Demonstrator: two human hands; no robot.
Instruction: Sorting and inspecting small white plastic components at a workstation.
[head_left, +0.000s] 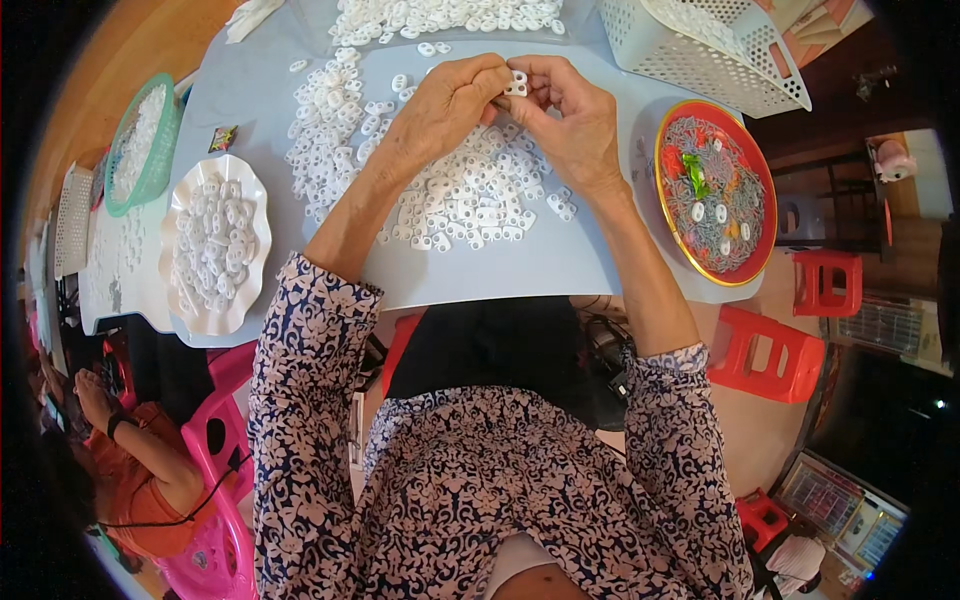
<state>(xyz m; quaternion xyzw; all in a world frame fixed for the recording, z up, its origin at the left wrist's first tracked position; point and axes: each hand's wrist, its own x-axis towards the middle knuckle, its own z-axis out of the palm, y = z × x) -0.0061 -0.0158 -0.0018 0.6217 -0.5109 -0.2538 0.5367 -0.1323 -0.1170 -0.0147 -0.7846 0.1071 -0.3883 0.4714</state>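
Both hands meet over the far middle of the pale grey table (350,285). Between their fingertips is a small white plastic piece (517,83) with dark round holes. My left hand (447,108) pinches it from the left, its thumb and fingers closed. My right hand (578,118) grips it from the right with thumb and forefinger. Under and around the hands spreads a loose pile of similar white pieces (465,200). Left of my left forearm stands a scalloped white dish (258,225) filled with more of them.
Right of my forearm sits a red tray (766,225) of small grey parts, a green wrapper and several white pieces. White perforated basket (690,70) stands far right, green basket (171,130) far left. Red stools (765,355) are at right; a person (150,460) sits at lower left.
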